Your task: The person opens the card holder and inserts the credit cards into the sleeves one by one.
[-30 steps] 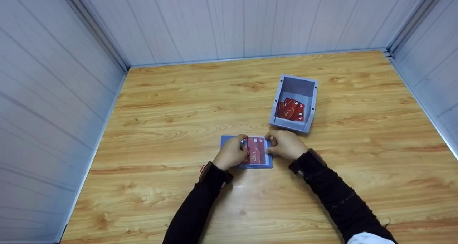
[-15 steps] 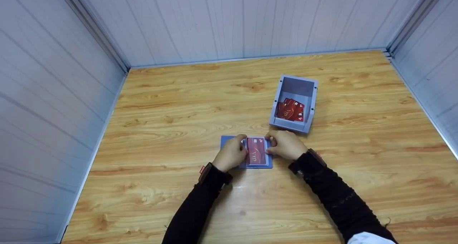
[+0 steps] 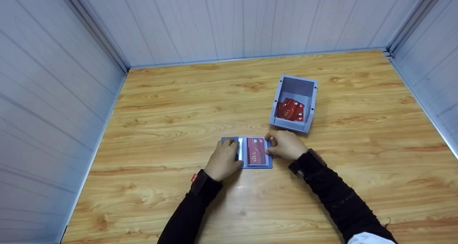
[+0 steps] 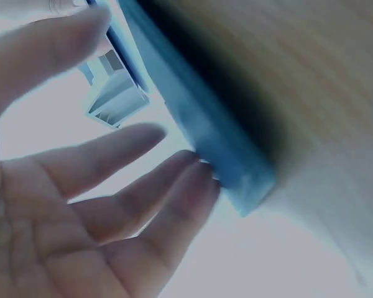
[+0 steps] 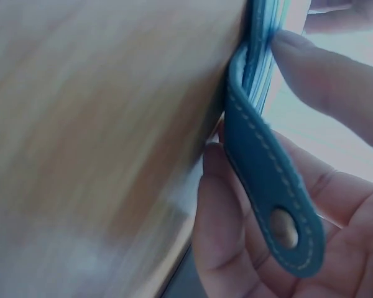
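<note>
A blue card holder (image 3: pixel 244 164) lies spread on the table, its clear sleeves facing up. In its right-hand sleeve is a red VIP card (image 3: pixel 256 151). My left hand (image 3: pixel 222 160) rests over the left cover; in the left wrist view its loosely spread fingertips touch the holder's blue edge. At the opposite side, my right hand (image 3: pixel 289 144) pinches the holder's right edge. The right wrist view shows the thumb on the sleeve edges, with a stitched blue strap (image 5: pixel 261 149) and its metal snap (image 5: pixel 283 228) hanging in front of the other fingers.
Just beyond my right hand stands a grey open bin (image 3: pixel 291 125) with several red VIP cards (image 3: pixel 290 110) inside. White panel walls (image 3: pixel 229 25) border the wooden table (image 3: pixel 171 104) at the back and both sides.
My left hand has let go of the sleeve edge by the red card and moved left onto the left cover, baring the middle of the holder. My right hand has stayed put.
</note>
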A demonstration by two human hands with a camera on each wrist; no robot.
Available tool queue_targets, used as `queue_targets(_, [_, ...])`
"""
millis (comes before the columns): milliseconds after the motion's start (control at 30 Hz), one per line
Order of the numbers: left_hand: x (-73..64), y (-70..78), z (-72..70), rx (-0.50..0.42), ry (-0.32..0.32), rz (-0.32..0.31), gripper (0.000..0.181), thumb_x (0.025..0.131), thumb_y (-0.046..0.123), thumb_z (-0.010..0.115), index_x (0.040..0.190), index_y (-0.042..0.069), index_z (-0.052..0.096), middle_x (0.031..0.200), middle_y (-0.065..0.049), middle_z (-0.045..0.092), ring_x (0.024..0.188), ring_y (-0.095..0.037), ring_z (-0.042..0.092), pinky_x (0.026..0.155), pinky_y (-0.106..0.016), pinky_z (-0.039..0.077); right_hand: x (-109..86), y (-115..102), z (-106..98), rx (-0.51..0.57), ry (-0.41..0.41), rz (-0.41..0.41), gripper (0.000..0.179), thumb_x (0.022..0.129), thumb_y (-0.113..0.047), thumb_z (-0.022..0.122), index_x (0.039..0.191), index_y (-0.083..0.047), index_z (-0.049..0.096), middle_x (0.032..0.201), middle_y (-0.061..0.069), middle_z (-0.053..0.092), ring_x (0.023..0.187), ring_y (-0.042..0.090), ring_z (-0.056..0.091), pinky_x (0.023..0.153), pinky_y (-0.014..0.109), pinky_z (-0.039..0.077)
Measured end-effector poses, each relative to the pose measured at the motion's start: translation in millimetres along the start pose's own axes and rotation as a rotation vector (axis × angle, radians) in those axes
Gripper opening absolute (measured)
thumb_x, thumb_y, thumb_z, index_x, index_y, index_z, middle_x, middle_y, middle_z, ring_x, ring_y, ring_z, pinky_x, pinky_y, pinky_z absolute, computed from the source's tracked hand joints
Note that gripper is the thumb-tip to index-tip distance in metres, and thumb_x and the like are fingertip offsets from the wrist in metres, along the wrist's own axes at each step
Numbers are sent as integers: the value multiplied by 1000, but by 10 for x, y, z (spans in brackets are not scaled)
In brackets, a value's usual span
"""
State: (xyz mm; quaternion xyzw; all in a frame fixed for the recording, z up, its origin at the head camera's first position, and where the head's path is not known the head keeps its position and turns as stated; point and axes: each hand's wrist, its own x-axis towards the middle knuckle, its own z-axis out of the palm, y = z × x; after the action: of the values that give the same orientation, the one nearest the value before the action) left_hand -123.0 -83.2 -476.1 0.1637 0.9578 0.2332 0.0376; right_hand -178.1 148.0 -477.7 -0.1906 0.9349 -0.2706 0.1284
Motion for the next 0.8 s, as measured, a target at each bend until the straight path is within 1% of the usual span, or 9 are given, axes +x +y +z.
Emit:
queue_targets(67, [-8,-5,-3,19,-17,0,55,76,15,76,123,-7,60,130,-26,55,117,-42,51,101,-49,48,-1,1,1,2,-5,3,41,76,-23,81,110,-4,67,74,-1,61,66,12,52,63,27,40])
queue_targets(167, [-6,-12,-4,30,-37,-18,54,76,17,77,123,-5,62,133,-25,55,118,-41,51,98,-51,50,-5,2,-3,4,-7,2,41,76,-23,81,110,-4,67,74,-1,62,66,11,53,63,27,40])
queue_targets(267, [-2,-27,5,40,-37,-26,55,75,18,79,123,-2,63,132,-22,56,117,-39,52,95,-51,51,-5,7,-3,-2,-6,-1,42,76,-24,81,110,-5,67,74,-2,61,66,12,53,64,28,41])
queue_targets(467, [1,-33,17,78,-29,-21,52,74,19,79,119,-1,64,129,-19,58,115,-38,53,93,-50,52,1,27,-33,-23,-5,-8,40,78,-29,80,110,-7,68,77,-1,62,70,14,55,66,31,44])
queue_targets(633, [-1,-38,19,100,-9,-1,47,73,20,79,114,1,66,125,-18,60,111,-37,54,91,-48,52,-11,16,-150,-42,44,-5,39,85,-33,73,113,-6,69,82,3,66,74,16,59,67,33,47])
queue_targets(800, [3,-59,23,100,12,19,42,71,19,79,108,2,67,121,-16,61,108,-36,53,88,-47,53,-7,-8,-335,-58,129,-7,35,90,-33,68,112,-7,70,83,4,69,74,17,62,67,33,49])
